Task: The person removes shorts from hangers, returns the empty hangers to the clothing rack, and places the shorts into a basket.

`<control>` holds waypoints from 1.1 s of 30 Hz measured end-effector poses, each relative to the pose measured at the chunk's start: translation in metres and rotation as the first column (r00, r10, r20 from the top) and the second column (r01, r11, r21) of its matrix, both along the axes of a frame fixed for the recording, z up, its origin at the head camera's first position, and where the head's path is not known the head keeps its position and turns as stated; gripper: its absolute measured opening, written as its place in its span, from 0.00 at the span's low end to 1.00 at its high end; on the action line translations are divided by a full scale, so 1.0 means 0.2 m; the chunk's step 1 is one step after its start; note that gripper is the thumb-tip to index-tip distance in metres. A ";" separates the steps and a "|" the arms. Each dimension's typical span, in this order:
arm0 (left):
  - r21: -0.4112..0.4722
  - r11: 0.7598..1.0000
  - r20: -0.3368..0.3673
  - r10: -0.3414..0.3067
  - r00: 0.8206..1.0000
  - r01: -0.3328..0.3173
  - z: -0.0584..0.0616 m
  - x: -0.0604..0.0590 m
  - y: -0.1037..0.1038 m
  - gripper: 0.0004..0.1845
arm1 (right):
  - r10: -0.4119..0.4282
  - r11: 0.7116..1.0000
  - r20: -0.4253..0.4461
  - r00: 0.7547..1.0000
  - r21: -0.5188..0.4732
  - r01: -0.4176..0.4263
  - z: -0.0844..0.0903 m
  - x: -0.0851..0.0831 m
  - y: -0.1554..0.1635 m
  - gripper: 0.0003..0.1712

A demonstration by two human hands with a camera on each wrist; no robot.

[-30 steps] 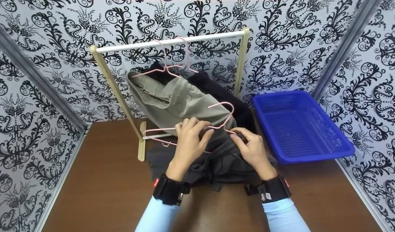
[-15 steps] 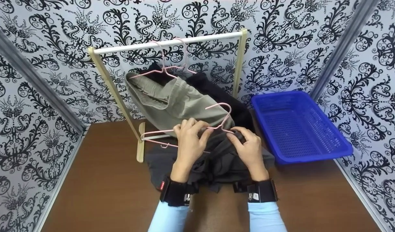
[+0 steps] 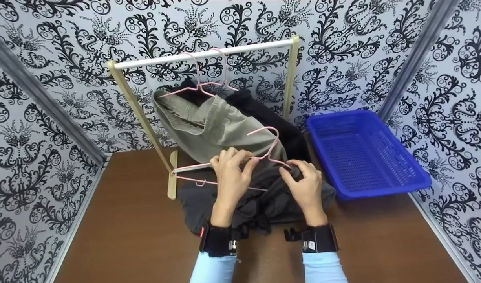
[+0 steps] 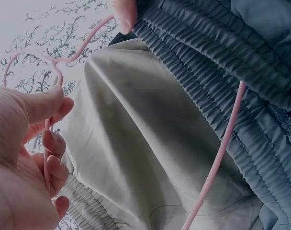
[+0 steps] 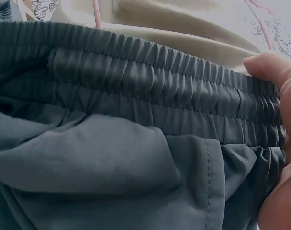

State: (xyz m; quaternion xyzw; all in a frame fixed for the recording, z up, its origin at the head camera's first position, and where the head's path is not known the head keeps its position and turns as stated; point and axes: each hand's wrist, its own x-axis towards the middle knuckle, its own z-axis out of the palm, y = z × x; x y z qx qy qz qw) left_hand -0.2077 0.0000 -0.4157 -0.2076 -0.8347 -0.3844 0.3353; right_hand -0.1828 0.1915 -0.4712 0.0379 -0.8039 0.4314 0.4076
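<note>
My left hand (image 3: 230,173) holds a pink wire hanger (image 3: 272,148) by its shoulder, left of the hook, which points up. In the left wrist view, the thumb and curled fingers wrap the pink wire (image 4: 48,143). Dark grey elastic-waist pants (image 3: 271,202) lie partly bunched on the table under both hands. My right hand (image 3: 306,184) pinches their waistband right at the hanger's right shoulder. The gathered waistband (image 5: 150,81) stretches across the right wrist view. The hanger's lower bar (image 4: 217,158) runs into the waistband opening; its right end is hidden.
Behind the hands stands a wood rack (image 3: 134,102) with a white rod (image 3: 205,55). Khaki elastic-waist bottoms (image 3: 224,125) and a black garment (image 3: 260,106) hang there on pink hangers. A blue plastic basket (image 3: 366,157) stands at the right on the brown table (image 3: 138,236).
My forearms have come closer together. The held hanger has shifted slightly left and down, its right shoulder now sloping into the waistband near my right fingers. Both hands keep their grip.
</note>
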 end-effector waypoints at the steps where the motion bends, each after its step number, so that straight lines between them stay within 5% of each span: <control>1: 0.005 1.000 0.003 -0.001 1.000 0.001 0.00 0.00 0.00 0.11 | -0.001 1.000 0.000 1.000 0.004 0.001 0.00 0.00 0.01 0.13; 14: 0.064 0.997 0.066 -0.039 0.997 0.035 -0.03 -0.01 -0.04 0.29 | -0.067 0.997 0.145 0.987 0.056 0.059 -0.06 0.05 0.07 0.27; 33: 0.105 0.994 0.062 -0.045 0.997 0.038 -0.06 -0.01 -0.08 0.33 | 0.031 0.995 -0.069 0.997 0.098 -0.024 -0.12 0.06 0.13 0.11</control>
